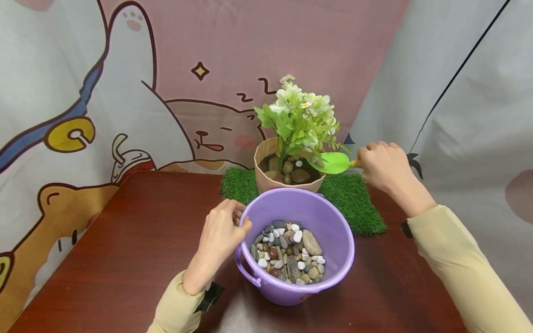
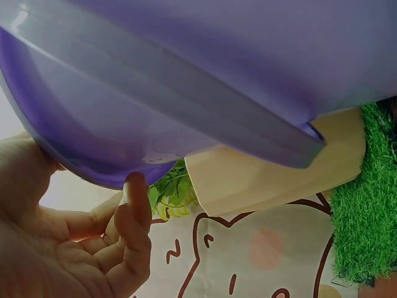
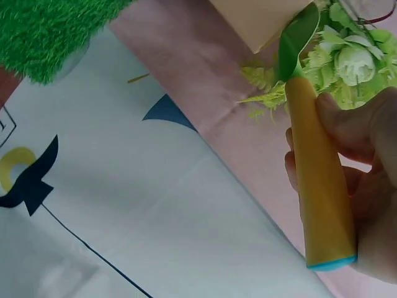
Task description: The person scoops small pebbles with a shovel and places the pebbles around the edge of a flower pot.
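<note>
A purple bucket [image 1: 347, 259] holds several pebbles [image 1: 287, 259] in white, grey, brown and reddish tones. At its left rim my left hand [image 1: 222, 229] grips the edge, thumb over the rim and fingers along the outside. My right hand [image 1: 385, 166] holds a small trowel [image 1: 335, 163] by its yellow handle [image 3: 319, 186]. The trowel's green blade reaches over the right rim of a beige flowerpot [image 1: 266, 180], with a few stones near its tip. White flowers with green leaves [image 1: 301, 115] stand in the pot, larger stones [image 1: 300, 175] around their stems.
The pot stands behind the bucket on a green artificial grass mat [image 1: 358, 208]. Beneath lies a reddish-brown table [image 1: 137, 249]. A cloth backdrop [image 1: 233, 51] with cartoon animals hangs close behind the pot. The bucket's handle [image 1: 249, 273] hangs down on its left side.
</note>
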A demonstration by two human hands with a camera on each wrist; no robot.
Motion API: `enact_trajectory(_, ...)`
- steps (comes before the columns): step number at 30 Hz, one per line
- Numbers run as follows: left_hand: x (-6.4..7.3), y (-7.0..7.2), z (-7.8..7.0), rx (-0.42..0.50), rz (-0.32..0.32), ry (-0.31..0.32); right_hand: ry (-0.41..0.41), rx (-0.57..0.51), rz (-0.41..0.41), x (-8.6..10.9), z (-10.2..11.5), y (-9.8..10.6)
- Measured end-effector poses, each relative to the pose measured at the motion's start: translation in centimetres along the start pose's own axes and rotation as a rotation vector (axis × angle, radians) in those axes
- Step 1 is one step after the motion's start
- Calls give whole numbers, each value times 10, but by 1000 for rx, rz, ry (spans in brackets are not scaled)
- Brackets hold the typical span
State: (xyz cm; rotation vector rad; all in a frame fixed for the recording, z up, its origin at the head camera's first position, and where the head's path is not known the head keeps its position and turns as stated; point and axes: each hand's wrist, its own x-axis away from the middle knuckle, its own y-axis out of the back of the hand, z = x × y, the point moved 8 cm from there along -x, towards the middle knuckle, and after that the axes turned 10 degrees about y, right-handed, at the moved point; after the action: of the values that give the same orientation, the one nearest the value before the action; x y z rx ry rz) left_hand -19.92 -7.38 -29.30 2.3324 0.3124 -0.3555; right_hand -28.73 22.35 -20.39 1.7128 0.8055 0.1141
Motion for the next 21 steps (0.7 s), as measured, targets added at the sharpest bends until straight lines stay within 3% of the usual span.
enact_trajectory(5,0,-1,1,-3,0,0,-7,76,-23,-7,1,-3)
enact_trajectory(12,0,-1,-1,-2,-11,-19,38,236,-120,-10,9,-5)
enact_trajectory(21,0,0,-1,3,-16,-21,0,303,-72,-11,10,-5)
